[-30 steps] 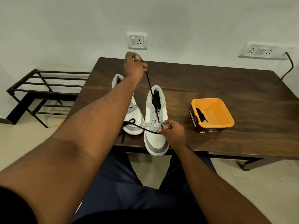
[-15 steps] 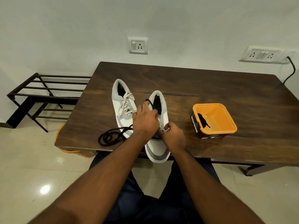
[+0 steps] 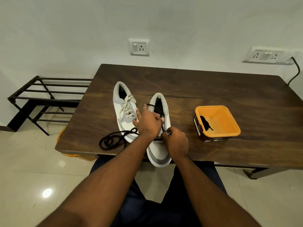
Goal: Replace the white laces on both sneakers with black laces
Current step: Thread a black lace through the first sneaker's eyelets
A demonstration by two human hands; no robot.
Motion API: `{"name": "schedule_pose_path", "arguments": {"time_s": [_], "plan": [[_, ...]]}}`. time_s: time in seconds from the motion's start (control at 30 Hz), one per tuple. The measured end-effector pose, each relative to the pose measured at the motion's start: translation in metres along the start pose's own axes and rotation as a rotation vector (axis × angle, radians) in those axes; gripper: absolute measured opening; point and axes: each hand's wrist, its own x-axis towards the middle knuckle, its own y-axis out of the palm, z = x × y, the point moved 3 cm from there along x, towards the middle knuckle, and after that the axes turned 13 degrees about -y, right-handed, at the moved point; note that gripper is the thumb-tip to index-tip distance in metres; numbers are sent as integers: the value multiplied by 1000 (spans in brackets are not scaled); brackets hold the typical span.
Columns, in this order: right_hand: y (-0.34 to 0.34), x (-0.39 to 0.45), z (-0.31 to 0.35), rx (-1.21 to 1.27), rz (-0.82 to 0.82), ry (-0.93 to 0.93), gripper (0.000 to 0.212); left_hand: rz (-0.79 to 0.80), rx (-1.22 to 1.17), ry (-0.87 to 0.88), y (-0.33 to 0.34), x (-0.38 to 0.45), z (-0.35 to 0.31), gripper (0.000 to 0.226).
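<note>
Black lace (image 3: 113, 140) runs between both hands over the right shoe (image 3: 159, 128); left hand (image 3: 148, 122) and right hand (image 3: 176, 143) each pinch it, toe pointing at the person.

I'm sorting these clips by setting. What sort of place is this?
Probably a room in a home, perhaps near an entry: a dark wooden table against a plain white wall, a black metal slatted shoe rack on the glossy tiled floor, and white wall sockets.
</note>
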Motion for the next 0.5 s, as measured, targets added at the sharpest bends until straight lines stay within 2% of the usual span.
{"name": "schedule_pose_path", "arguments": {"time_s": [0.07, 0.13, 0.2, 0.23, 0.3, 0.4, 0.5], "plan": [[1, 2, -1, -5, 24, 18, 22, -87, -163, 98, -17, 3, -13, 17], [1, 4, -1, -16, 29, 40, 21, -149, -460, 150, -44, 8, -34, 23], [2, 4, -2, -1, 40, 40, 20, -214, -716, 150, -80, 23, -63, 16], [2, 4, -2, 17, 48, 41, 20, -283, -715, 155, -100, 34, -79, 13], [3, 5, -2, 32, 60, 49, 20, -353, -632, 201, -129, 60, -106, 28], [2, 5, -1, 18, 85, 60, 19, -173, -427, 159, -121, 95, -116, 19], [2, 6, -2, 42, 111, 84, 16, 93, -244, -37, -81, 110, -80, 63]]}}
